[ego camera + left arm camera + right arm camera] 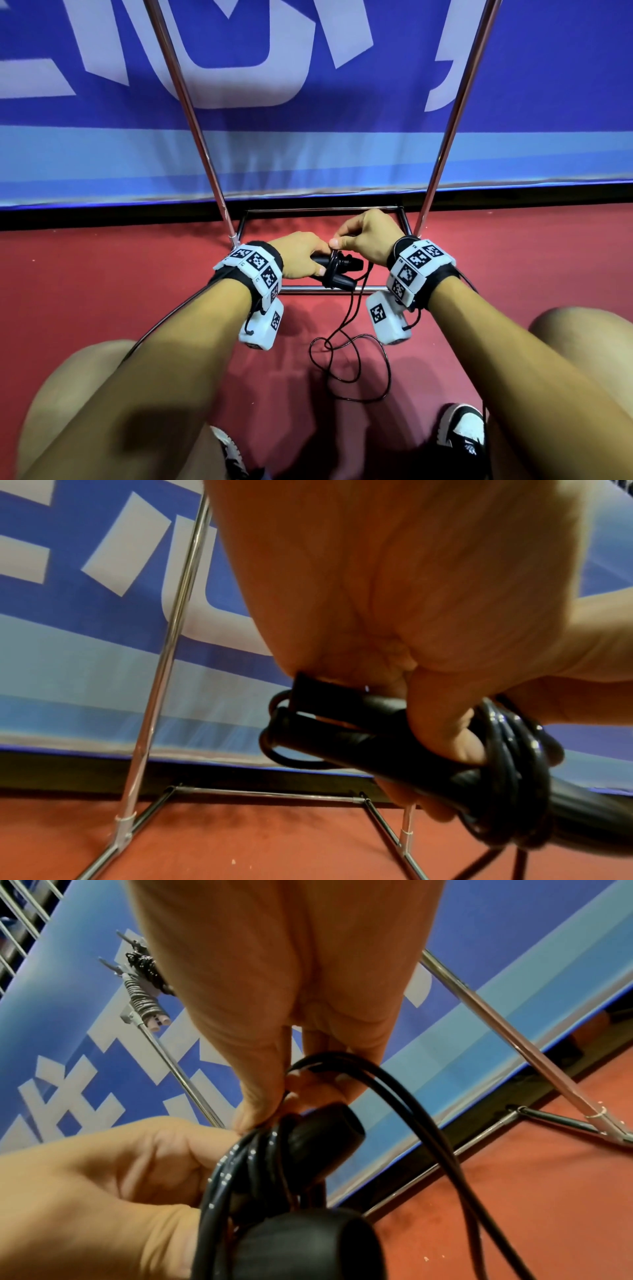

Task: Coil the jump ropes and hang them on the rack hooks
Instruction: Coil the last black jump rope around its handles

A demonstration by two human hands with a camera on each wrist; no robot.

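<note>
L hand (301,255) grips both handles (339,270), long axis 9–3; R hand (366,238) pinches cord (352,318) at 12, nearer the slack trailing to 6.

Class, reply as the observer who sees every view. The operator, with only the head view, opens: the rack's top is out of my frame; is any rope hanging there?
Observer: Yes, a black coiled rope and a grey coiled rope hang atop one rack pole.
Operator: How is the cord wrapped?
Observer: Several turns of cord circle both handles, gripped by the left hand.
Operator: And the right hand?
Observer: It pinches the cord; two strands run down from it.
</note>
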